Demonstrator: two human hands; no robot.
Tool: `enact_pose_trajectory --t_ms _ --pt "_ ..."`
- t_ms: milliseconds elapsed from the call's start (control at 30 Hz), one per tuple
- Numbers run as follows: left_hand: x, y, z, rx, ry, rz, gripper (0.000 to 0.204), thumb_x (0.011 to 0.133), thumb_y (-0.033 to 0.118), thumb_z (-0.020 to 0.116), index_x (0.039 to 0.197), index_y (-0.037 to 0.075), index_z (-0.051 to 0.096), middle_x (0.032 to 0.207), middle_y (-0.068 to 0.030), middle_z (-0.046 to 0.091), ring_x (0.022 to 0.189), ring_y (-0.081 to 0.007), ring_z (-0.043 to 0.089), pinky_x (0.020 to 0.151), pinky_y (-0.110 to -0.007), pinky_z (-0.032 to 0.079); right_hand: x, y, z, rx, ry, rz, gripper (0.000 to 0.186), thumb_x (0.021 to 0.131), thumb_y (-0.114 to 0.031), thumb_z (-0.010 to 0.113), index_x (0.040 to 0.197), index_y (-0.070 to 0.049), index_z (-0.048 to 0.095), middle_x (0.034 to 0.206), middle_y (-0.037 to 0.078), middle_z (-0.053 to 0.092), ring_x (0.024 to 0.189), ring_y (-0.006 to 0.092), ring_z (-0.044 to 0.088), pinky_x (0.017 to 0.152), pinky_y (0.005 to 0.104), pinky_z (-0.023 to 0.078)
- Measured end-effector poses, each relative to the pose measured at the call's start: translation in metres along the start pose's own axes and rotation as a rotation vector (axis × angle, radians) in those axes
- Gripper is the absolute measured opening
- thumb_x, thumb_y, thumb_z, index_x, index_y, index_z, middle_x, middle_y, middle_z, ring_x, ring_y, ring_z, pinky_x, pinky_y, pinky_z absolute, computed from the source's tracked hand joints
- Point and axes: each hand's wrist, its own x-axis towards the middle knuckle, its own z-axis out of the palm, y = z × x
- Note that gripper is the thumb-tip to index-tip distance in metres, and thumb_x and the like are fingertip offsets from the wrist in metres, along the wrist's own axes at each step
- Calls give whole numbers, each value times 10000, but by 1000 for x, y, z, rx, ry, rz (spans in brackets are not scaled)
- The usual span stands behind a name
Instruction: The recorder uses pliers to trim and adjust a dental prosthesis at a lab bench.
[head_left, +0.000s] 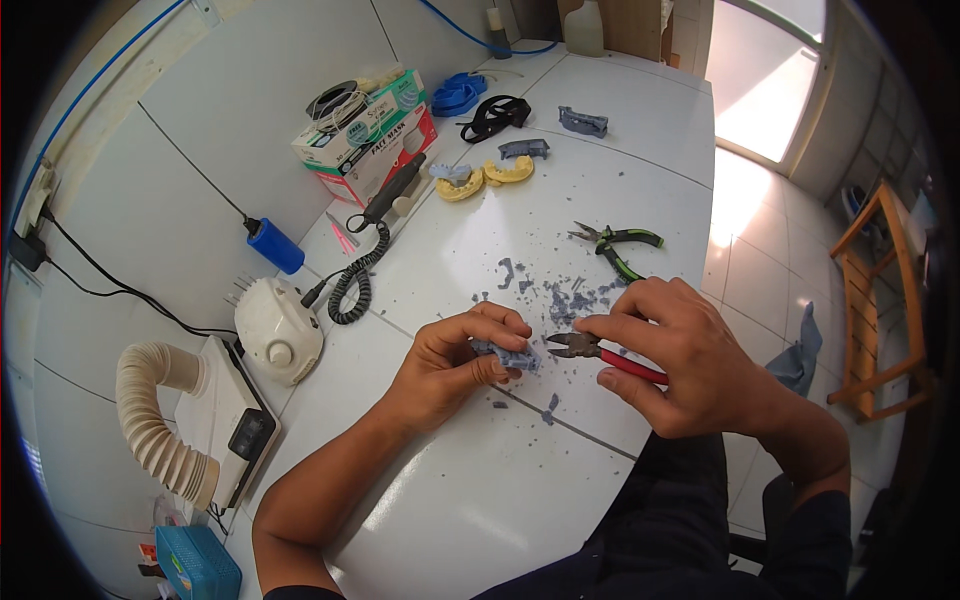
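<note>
Pinching a small blue-grey piece (515,357) between thumb and fingers, the left hand (450,362) sits low over the table (440,510), its forearm slanting inward from the lower left with the elbow bent. The fingers curl over the far side and the thumb presses from the near side, so the hand is closed on it; whether the piece also rests on the table is hard to tell, since the fingers cover much of it.

The right hand (690,350) comes in from the lower right, the back of the hand turned up. It is wrapped around red-handled cutters (630,366), the index finger reaching forward above the tool and the thumb below it. The dark tips point left, just beside the piece.

Blue-grey scraps (573,303) lie scattered beyond and around the hands. Farther off, pliers (606,240) with green-and-black handles lie with the handles spread.

Near the wall, a green-and-white box (375,122) sits on a red-and-white box (372,170). Both carry printing on their long sides: small lettering on the upper, larger capitals across a pale panel on the lower. Yellow dental casts (510,172) lie to the right of them.
</note>
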Motion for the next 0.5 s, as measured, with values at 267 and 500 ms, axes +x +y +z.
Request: enact_pose_trajectory --t_ms 267,500 --pt "3 -2 -2 94 88 55 198 960 73 788 1149 56 734 1294 -98 586 1107 -123 592 966 -275 498 -17 10 19 -182 18 87 412 893 -235 804 1242 -25 739 977 102 630 892 251 605 811 382 447" --pt "6 3 3 179 241 -30 520 885 71 874 1302 97 563 1174 -37 599 1039 -104 585 897 -272 506 -23 3 45 -48 144 166 429 850 -207 841 1231 -38 743 1019 119 658 899 267 618 823 387 470"
